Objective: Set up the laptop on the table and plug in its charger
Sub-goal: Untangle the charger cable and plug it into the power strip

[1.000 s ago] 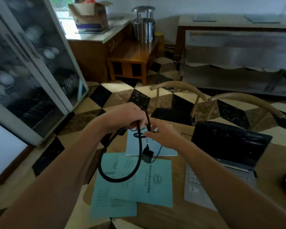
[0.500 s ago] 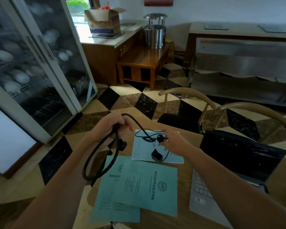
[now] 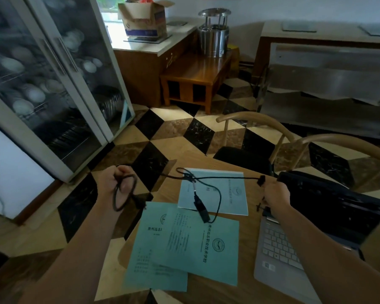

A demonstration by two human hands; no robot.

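Note:
An open silver laptop [image 3: 294,244] with a dark screen sits at the right of the wooden table [image 3: 246,290]. My left hand [image 3: 116,183] grips a loop of thick black charger cable [image 3: 124,198] off the table's left edge. My right hand [image 3: 274,194] holds the thin end of the cable beside the laptop's left rear corner; the connector is hidden in my fist. The cable stretches between my hands above the table. The black adapter block [image 3: 203,212] hangs down from it over the papers.
Three teal paper booklets [image 3: 198,246] lie on the table left of the laptop. Two wooden chairs [image 3: 279,139] stand at the table's far side. A glass-door cabinet of dishes [image 3: 53,88] is on the left, over checkered floor.
My hands have moved apart, pulling the cable out straighter. The right hand went right to the laptop's corner. The adapter now dangles lower over the papers.

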